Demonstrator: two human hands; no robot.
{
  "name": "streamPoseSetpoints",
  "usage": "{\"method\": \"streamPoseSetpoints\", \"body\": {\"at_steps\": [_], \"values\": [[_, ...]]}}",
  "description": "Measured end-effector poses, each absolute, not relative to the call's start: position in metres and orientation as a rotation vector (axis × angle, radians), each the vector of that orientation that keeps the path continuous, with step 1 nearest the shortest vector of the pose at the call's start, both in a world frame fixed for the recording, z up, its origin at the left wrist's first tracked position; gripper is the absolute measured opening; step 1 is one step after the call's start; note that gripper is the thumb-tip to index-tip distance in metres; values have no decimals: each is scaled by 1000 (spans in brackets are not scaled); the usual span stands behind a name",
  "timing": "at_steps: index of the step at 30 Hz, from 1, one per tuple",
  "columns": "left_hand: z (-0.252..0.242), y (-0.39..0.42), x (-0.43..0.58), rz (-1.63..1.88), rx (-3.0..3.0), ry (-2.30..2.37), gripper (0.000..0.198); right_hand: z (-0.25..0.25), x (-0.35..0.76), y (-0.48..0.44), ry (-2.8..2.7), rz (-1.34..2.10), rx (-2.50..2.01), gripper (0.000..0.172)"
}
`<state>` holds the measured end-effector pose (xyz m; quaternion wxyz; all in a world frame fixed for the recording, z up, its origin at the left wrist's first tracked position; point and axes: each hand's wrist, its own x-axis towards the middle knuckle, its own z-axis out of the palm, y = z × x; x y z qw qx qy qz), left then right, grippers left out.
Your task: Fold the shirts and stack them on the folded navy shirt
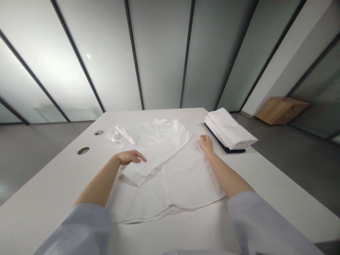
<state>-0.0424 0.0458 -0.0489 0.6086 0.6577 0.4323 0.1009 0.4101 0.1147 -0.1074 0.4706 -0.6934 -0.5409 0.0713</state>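
Room: frosted glass wall panels (159,53) with dark frames fill the upper frame, above a grey floor (287,170); a low wooden cabinet (283,111) stands at far right.

Table: a white table (47,191) runs across the lower frame, with two round cable holes (83,151) near its left edge.

Shirt: a white button-front shirt (172,187) lies flat at centre, collar toward the far edge, hem toward the person.

Sleeves: a folded sleeve (159,161) crosses the shirt's body diagonally toward lower left; a bunched sleeve (120,135) sits rumpled at upper left of the shirt.

Left hand: the left hand (130,157) is open, palm down, resting on the folded sleeve, gripping nothing.

Right hand: the right hand (206,144) rests at the shirt's right edge, fingers loosely curled; whether they pinch the cloth cannot be told.

Stack: folded white cloth (228,129) sits on a dark navy tray (224,146) at right, just beyond the right hand.

Technique: a flat, open palm seems the steadiest way to keep this fold from sliding, and the bunched sleeve looks like the least smooth part.
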Motion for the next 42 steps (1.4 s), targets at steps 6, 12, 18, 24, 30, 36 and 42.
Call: {"method": "streamPoseSetpoints", "body": {"at_steps": [6, 12, 18, 24, 30, 36, 42], "values": [[-41, 37, -51, 110, 1482, 938, 34, -103, 406, 109, -1462, 162, -1810, 29], [-33, 57, -49, 266, 1742, 1439, 50, -86, 385, 98, -1868, -143, -1854, 28], [-65, 89, -10, 312, 2325, 1739, 48, -77, 337, 99, -2292, -49, -1776, 43], [-86, 75, 15, 36, 2490, 1835, 66, -86, 321, 92, -2402, 147, -1963, 64], [-56, 67, 17, -84, 2462, 1878, 68, -79, 319, 58, -2460, 22, -1944, 66], [-30, 70, 40, -173, 2298, 2128, 60, -55, 329, 57, -2413, 18, -1863, 42], [-72, 80, 43, 35, 2461, 2009, 62, -55, 351, 134, -1851, 307, -2029, 35]]}}
